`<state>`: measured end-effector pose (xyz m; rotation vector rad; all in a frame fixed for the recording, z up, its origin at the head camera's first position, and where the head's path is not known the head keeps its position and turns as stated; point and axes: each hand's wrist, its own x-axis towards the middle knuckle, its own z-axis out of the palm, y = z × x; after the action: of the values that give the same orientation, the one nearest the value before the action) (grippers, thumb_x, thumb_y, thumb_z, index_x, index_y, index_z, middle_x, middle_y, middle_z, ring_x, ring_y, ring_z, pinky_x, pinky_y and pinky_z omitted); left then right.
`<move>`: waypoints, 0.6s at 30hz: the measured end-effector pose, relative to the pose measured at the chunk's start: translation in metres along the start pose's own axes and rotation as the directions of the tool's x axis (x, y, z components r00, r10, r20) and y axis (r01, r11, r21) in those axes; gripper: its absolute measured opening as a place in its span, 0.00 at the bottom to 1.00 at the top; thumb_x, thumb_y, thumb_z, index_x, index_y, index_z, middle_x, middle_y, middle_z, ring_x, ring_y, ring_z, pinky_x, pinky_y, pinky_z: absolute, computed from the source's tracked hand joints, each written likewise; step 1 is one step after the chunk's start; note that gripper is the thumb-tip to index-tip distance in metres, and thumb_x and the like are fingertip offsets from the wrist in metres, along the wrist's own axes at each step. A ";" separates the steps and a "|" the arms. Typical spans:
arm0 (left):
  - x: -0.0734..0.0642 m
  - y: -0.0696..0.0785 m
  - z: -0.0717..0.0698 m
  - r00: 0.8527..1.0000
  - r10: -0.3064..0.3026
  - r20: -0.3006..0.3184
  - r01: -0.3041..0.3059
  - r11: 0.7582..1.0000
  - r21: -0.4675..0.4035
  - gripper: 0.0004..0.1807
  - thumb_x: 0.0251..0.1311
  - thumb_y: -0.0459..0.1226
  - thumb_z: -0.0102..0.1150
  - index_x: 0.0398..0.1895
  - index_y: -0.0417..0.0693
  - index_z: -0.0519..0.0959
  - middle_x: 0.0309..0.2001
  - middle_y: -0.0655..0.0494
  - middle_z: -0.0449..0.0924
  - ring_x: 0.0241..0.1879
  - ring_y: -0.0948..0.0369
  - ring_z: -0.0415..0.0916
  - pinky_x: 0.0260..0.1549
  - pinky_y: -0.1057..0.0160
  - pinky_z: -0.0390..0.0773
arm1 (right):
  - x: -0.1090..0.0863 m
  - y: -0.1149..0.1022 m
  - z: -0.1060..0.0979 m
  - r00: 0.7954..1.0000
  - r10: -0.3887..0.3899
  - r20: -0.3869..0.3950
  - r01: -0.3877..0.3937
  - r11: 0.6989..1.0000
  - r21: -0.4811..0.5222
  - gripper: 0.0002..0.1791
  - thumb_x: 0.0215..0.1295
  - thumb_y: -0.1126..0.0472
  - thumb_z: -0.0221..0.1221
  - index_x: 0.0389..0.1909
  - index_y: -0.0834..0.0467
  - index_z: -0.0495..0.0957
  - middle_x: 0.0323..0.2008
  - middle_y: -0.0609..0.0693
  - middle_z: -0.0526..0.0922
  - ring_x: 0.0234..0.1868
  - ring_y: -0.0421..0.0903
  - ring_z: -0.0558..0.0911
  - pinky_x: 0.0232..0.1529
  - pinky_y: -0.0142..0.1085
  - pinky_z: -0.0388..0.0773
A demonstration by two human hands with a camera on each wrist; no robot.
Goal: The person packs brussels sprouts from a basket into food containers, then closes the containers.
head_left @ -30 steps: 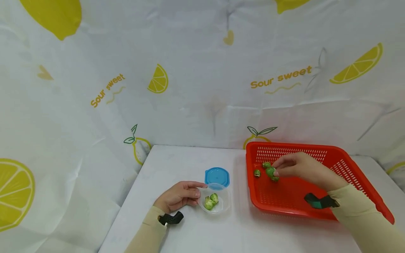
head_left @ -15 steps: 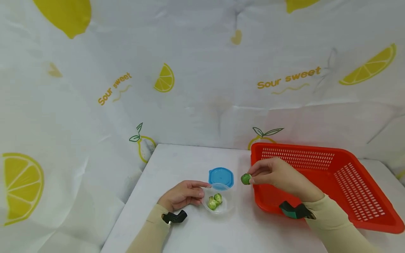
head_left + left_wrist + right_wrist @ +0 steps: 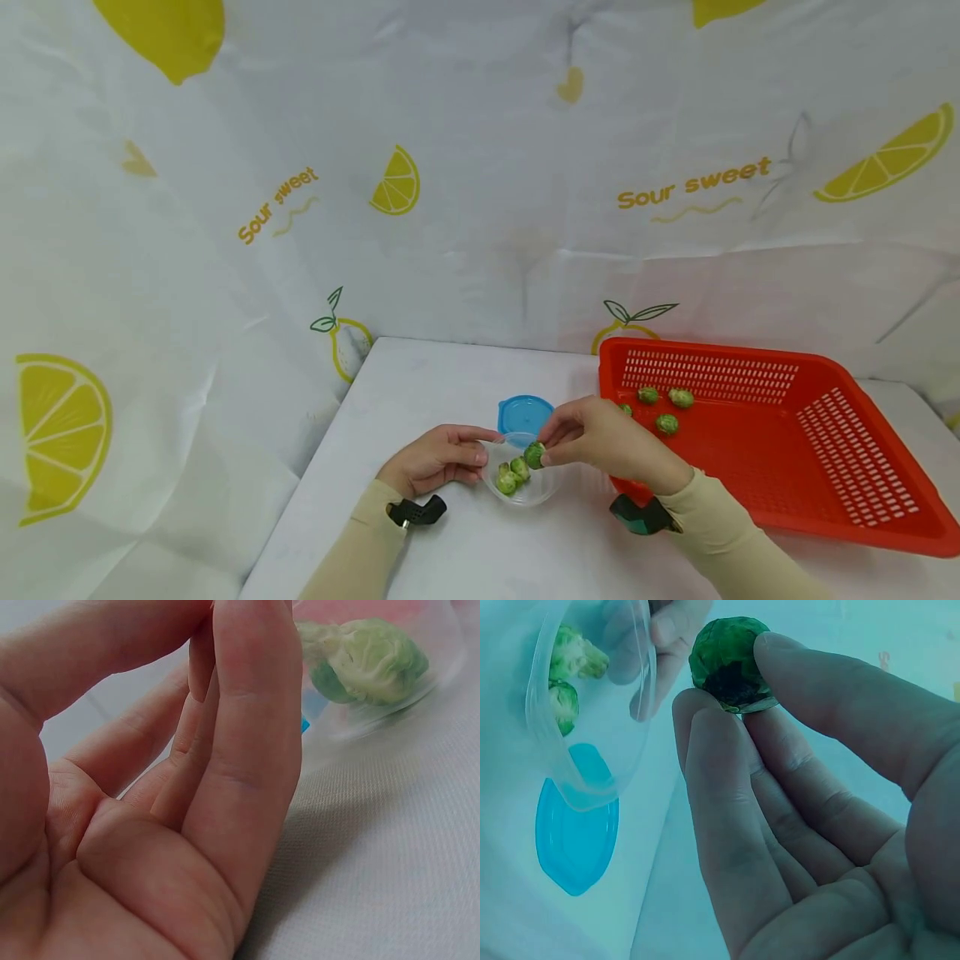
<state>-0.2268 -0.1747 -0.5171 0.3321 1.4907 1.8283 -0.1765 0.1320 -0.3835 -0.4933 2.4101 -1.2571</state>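
My left hand [image 3: 431, 462] grips the side of a small clear plastic container [image 3: 537, 492], thumb at its rim. Inside lie two pale green Brussels sprouts [image 3: 506, 479]; the left wrist view shows a sprout [image 3: 379, 664] through the wall, past my fingers. Over the container's right side, my right hand [image 3: 607, 442] pinches another Brussels sprout [image 3: 534, 455] between thumb and fingertips. In the right wrist view this darker green sprout [image 3: 724, 656] shows a dark patch on its underside. A blue lid [image 3: 522, 414] lies just behind the container, partly covered by its rim.
To the right stands a red plastic basket [image 3: 765, 475] with slotted walls. Several Brussels sprouts [image 3: 667, 424] lie at its left end, one partly behind my right hand. A white cloth printed with lemons [image 3: 480, 183] hangs behind the white table [image 3: 420, 375].
My right hand has lifted a Brussels sprout out of the red basket and carried it left over the clear container. My left hand keeps its grip on the container; the view has turned slightly right-to-left.
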 end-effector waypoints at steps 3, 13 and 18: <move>-0.001 0.000 0.000 1.000 0.001 0.002 -0.001 1.000 0.001 0.27 0.73 0.28 0.62 0.75 0.38 0.75 0.38 0.60 0.86 0.33 0.67 0.86 0.42 0.68 0.90 | 0.003 -0.001 0.006 1.000 -0.009 0.014 0.009 1.000 0.003 0.11 0.64 0.56 0.77 0.43 0.55 0.90 0.38 0.46 0.91 0.41 0.43 0.87 0.47 0.37 0.89; 0.000 0.001 0.001 1.000 0.009 0.013 -0.009 1.000 -0.005 0.29 0.72 0.29 0.63 0.75 0.37 0.74 0.39 0.60 0.86 0.34 0.67 0.85 0.41 0.68 0.90 | 0.011 0.002 0.024 0.999 -0.024 0.022 0.025 0.999 -0.026 0.08 0.62 0.61 0.78 0.40 0.56 0.90 0.36 0.47 0.91 0.39 0.43 0.87 0.45 0.37 0.90; -0.001 0.001 0.001 1.000 0.004 0.010 -0.004 1.000 -0.007 0.28 0.73 0.28 0.62 0.75 0.36 0.74 0.40 0.60 0.86 0.34 0.67 0.85 0.41 0.69 0.89 | 0.014 0.002 0.030 1.000 -0.013 0.016 0.014 0.999 -0.053 0.08 0.62 0.61 0.78 0.39 0.56 0.90 0.34 0.46 0.90 0.39 0.43 0.86 0.44 0.36 0.89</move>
<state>-0.2257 -0.1743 -0.5155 0.3408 1.4769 1.8324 -0.1745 0.1054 -0.4029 -0.5333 2.4359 -1.1929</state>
